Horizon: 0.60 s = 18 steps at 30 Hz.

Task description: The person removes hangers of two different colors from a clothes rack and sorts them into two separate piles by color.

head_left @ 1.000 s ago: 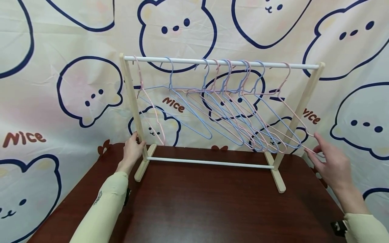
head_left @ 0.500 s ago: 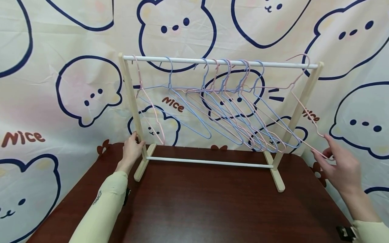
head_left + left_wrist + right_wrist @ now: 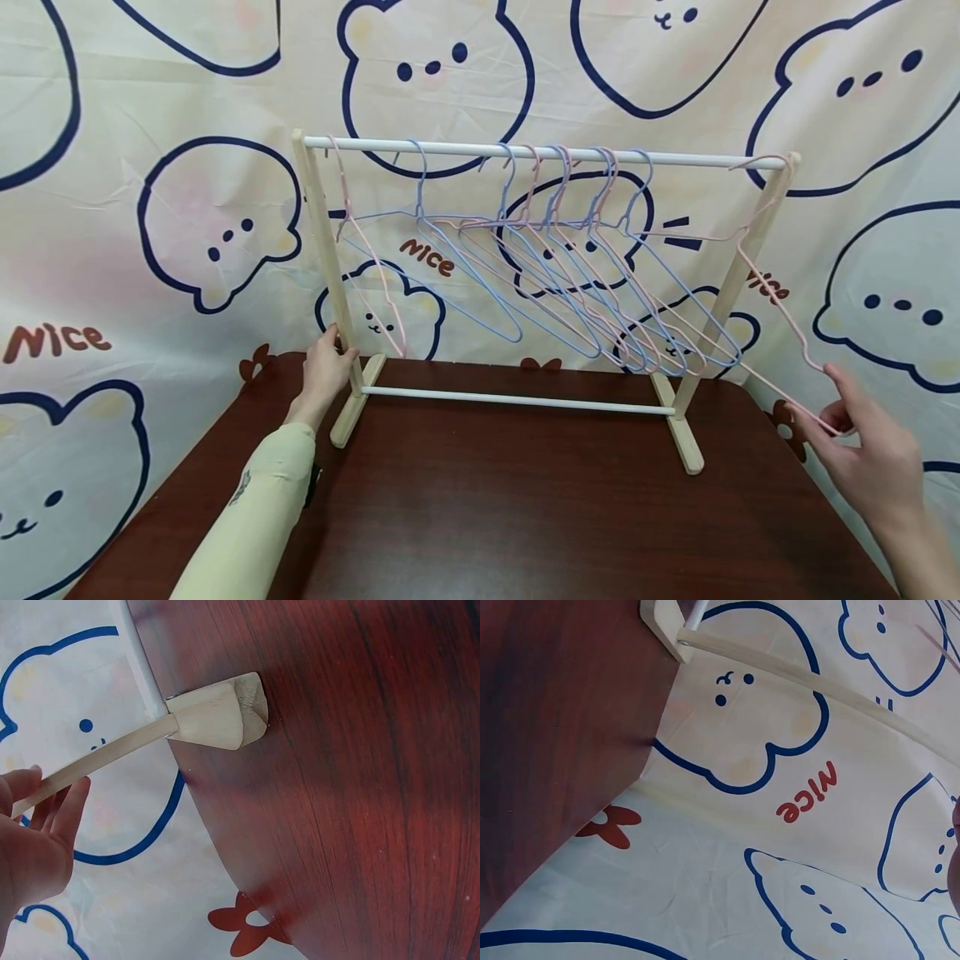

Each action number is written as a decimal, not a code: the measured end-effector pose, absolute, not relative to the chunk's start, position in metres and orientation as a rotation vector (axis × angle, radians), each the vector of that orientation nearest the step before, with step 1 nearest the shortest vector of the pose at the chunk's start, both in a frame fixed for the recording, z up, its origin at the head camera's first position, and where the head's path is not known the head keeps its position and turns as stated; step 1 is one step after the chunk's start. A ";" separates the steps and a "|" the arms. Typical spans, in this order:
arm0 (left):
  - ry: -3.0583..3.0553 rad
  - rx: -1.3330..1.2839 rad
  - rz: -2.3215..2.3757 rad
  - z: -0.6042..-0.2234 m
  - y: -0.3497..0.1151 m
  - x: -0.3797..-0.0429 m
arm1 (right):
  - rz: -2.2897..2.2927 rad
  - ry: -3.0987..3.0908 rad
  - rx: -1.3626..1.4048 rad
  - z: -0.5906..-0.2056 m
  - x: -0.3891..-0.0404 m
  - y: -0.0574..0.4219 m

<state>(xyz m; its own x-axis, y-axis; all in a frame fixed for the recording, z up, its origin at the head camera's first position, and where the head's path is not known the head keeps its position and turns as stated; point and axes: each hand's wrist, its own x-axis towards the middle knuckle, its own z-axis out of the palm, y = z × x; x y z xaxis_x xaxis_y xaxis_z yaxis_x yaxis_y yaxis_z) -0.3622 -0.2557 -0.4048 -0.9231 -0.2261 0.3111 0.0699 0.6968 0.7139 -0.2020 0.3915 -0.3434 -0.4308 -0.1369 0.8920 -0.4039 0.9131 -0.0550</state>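
Note:
In the head view my right hand (image 3: pixel 870 454) pinches the lower right corner of a pink wire hanger (image 3: pixel 780 307). Its hook shows in front of the rack's right end; whether it touches the white rail (image 3: pixel 465 151) I cannot tell. My left hand (image 3: pixel 324 375) grips the left wooden upright (image 3: pixel 327 250) of the clothes rack near its foot. In the left wrist view, fingers of the left hand (image 3: pixel 37 840) lie around that post (image 3: pixel 112 750). Only a sliver of the right hand (image 3: pixel 954 870) enters the right wrist view.
Several blue and pink hangers hang bunched on the rail's right half. A blue hanger (image 3: pixel 422 179) and a pink hanger (image 3: pixel 386 283) hang further left. The rack stands at the back of a dark wooden table (image 3: pixel 510 517), before a patterned cloth (image 3: pixel 225 100).
My right hand has pulled the pink hanger to the right and downward. The hanger's hook has come off the rail. My left hand stays on the upright.

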 end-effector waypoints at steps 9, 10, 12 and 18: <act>-2.526 0.118 -1.082 -0.404 -0.256 -0.362 | 0.440 -2.063 0.299 -0.361 -0.181 0.389; -2.523 0.120 -1.081 -0.404 -0.256 -0.361 | 0.449 -2.058 0.302 -0.363 -0.180 0.389; -2.522 0.127 -1.084 -0.404 -0.256 -0.361 | 0.479 -2.056 0.298 -0.367 -0.177 0.388; -2.531 0.128 -1.092 -0.403 -0.253 -0.360 | 0.574 -2.113 0.220 -0.378 -0.163 0.385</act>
